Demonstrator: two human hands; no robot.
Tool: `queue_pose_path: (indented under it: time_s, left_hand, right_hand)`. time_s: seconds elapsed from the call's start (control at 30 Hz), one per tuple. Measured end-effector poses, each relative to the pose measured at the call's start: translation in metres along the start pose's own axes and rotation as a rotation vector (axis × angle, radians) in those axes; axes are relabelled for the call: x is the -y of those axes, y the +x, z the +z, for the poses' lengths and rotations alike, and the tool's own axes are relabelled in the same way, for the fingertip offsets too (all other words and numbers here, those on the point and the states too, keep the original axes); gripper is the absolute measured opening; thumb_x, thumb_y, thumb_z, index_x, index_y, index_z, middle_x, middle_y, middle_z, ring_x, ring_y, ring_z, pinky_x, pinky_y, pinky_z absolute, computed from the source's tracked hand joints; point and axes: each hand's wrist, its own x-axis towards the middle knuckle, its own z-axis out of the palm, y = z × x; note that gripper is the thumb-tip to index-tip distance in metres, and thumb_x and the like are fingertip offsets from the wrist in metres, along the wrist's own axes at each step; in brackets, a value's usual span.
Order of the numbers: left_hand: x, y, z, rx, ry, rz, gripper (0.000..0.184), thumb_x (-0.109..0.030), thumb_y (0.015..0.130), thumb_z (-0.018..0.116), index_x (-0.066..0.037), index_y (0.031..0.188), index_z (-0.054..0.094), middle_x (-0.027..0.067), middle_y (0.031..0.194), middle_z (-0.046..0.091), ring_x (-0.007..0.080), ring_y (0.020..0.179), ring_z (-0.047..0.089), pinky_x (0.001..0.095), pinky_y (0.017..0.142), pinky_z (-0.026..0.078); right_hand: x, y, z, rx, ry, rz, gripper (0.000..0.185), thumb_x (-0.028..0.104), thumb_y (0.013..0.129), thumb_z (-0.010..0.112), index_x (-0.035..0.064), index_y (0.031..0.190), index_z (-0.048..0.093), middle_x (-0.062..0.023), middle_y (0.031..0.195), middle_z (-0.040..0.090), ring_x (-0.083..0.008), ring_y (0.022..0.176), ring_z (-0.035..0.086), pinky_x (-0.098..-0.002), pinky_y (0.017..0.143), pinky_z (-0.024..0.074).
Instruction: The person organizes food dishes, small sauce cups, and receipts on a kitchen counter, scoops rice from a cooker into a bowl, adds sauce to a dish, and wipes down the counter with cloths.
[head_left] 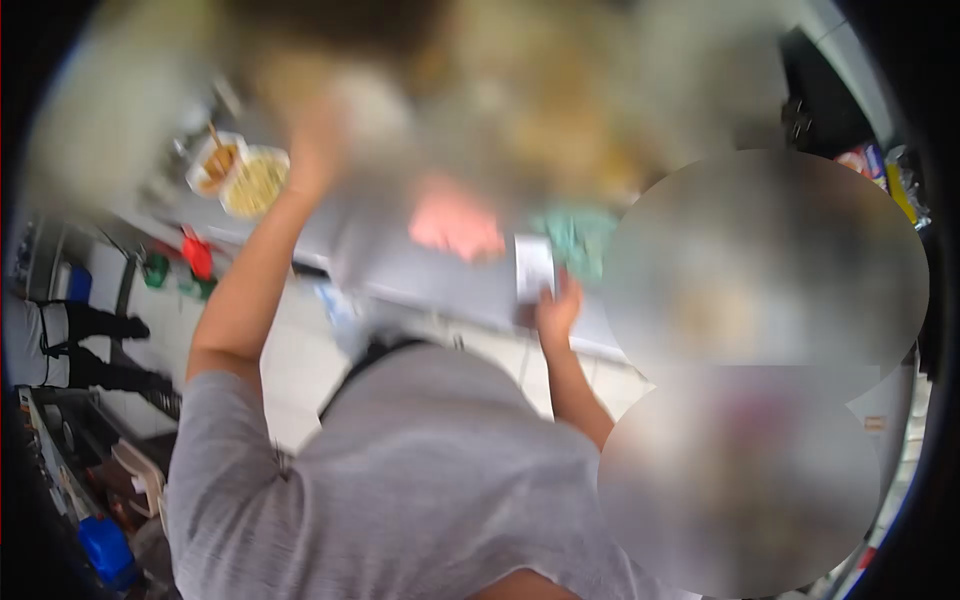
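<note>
My left hand (318, 145) is raised over the back left of the metal counter (385, 265), just right of a bowl of pale food (255, 183). Its fingers are lost in blur. Low at the counter's front edge, my right hand (558, 308) has its fingers closed on a white card-like object (534, 267). A green cloth (580, 238) lies just behind that object, and a pink cloth (455, 222) lies on the counter between my two hands. Another bowl with orange-brown food (217, 165) touches the pale one.
Blur covers the counter's far side and the right of the view. At the far left stands a person in dark trousers (95, 322). A blue container (107, 552) is at the lower left. Red (197, 254) and green (156, 269) items sit beyond the counter's left end.
</note>
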Motion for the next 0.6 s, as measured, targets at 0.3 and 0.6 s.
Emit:
queue_pose_path:
  time_s: [0.3, 0.6]
  left_hand:
    - [-0.074, 0.342, -0.210, -0.835, 0.199, 0.705, 0.030, 0.007, 0.078, 0.045, -0.004, 0.101, 0.060, 0.0116, 0.093, 0.056, 0.0237, 0.083, 0.053, 0.0313, 0.078, 0.043]
    - [-0.156, 0.560, -0.318, -0.330, -0.168, 0.250, 0.031, -0.005, 0.082, 0.043, -0.008, 0.100, 0.068, 0.0094, 0.096, 0.067, 0.0222, 0.086, 0.061, 0.0333, 0.078, 0.045]
  right_hand:
    - [0.016, 0.007, 0.015, -0.098, -0.242, 0.403, 0.069, 0.014, 0.056, 0.082, 0.0037, 0.118, 0.053, -0.0150, 0.117, 0.057, -0.0345, 0.109, 0.052, -0.0447, 0.095, 0.0389]
    - [0.012, 0.013, 0.016, -0.081, -0.122, 0.659, 0.046, 0.008, 0.058, 0.076, 0.0062, 0.101, 0.060, -0.0110, 0.100, 0.063, -0.0308, 0.097, 0.058, -0.0424, 0.082, 0.0451]
